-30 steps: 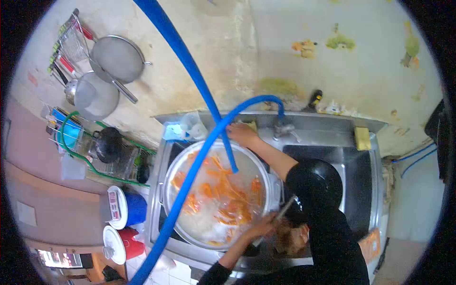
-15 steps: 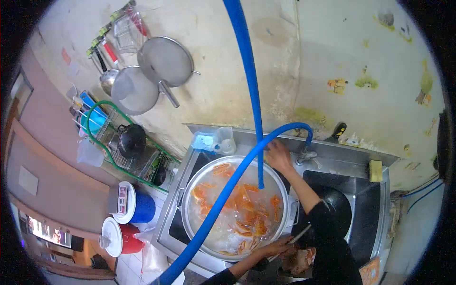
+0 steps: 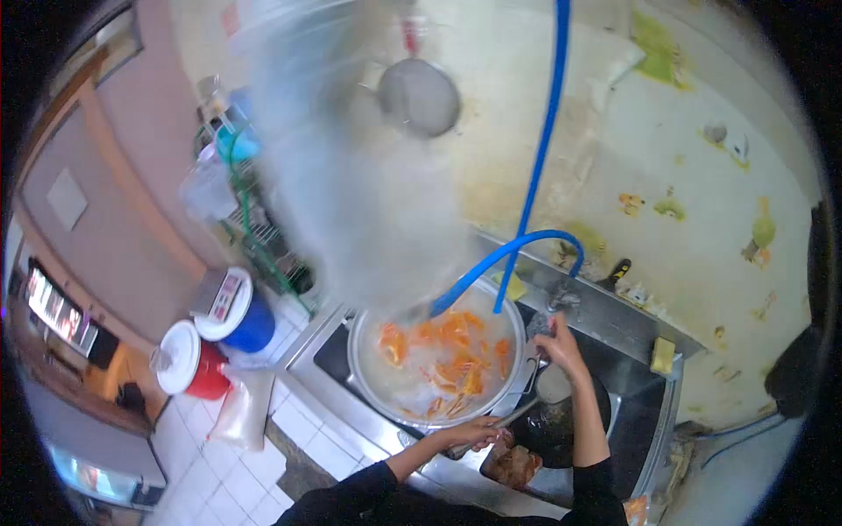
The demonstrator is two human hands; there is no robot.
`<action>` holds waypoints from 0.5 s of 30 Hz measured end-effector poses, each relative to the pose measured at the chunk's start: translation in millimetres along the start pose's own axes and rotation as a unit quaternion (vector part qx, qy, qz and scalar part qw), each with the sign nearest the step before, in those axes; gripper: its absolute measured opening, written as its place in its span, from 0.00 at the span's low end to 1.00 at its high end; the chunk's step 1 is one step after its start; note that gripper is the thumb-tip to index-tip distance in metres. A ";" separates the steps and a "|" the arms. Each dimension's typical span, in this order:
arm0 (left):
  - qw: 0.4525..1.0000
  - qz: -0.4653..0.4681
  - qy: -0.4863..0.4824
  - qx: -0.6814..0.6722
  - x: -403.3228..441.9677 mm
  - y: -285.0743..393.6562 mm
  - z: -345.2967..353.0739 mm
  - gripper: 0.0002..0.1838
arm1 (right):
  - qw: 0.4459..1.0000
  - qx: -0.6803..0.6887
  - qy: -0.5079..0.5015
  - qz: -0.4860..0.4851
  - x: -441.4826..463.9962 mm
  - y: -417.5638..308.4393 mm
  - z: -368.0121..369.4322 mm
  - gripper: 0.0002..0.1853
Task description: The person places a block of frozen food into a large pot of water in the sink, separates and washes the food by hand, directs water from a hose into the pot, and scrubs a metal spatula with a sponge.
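My left hand (image 3: 476, 434) is closed around a long handle that runs toward the dark wok (image 3: 579, 430), beside the large pot. My right hand (image 3: 559, 346) is above the wok, just below the faucet (image 3: 562, 300), with fingers bent together. What it grips I cannot make out. A pale round shape (image 3: 553, 384) shows beneath it, inside the wok. Near its fingertips lies a grey scouring pad (image 3: 538, 326). Orange pieces float in cloudy water in the large metal pot (image 3: 355, 364). Reddish-brown pieces in clear plastic (image 3: 516, 465) lie close to my left hand.
A blurred whitish translucent shape (image 3: 368, 184) hides part of the wall and the pot's far side. A blue hose (image 3: 542, 131) hangs down; another blue hose (image 3: 539, 235) arches from the faucet. A yellow sponge (image 3: 663, 356) sits on the sink's edge. Lidded buckets stand at left.
My right hand has moved from beside the pot to above the wok, which now sits closer to the pot. The view has shifted, and a blurred whitish shape has come into it.
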State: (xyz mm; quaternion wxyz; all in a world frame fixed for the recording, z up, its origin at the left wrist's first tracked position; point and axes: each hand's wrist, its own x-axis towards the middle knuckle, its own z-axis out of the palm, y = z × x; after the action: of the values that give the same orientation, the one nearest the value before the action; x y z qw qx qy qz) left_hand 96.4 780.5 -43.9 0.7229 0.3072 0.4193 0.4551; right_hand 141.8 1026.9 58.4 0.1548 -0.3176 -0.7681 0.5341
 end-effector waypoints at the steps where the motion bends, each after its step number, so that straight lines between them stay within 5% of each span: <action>1: 1.000 0.006 0.010 0.017 -6.3 1.6 0.1 0.11 | 0.999 0.023 -0.015 -0.018 -5.0 -14.7 2.6 0.21; 9: 0.994 0.072 0.056 -0.061 -103.1 9.9 -21.2 0.11 | 0.982 0.136 -0.130 0.023 -47.9 -117.1 24.1 0.17; 11: 0.989 0.065 0.110 -0.073 -141.2 15.8 -36.5 0.15 | 0.982 0.096 -0.157 0.029 -41.1 -111.7 29.1 0.22; 13: 0.980 0.052 0.163 -0.105 -178.4 20.4 -57.0 0.21 | 0.952 0.084 -0.290 0.049 -34.6 -118.1 42.3 0.25; 15: 0.977 0.043 0.184 -0.103 -214.1 35.2 -75.2 0.25 | 0.956 -0.004 -0.285 0.075 -22.8 -122.1 73.1 0.23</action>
State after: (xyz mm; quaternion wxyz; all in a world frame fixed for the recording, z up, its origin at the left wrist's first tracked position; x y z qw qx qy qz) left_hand -34.5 603.1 20.5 0.6413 0.1595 0.4823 0.5751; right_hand 77.4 931.4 145.0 -0.1120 -0.2092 -0.7565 0.6095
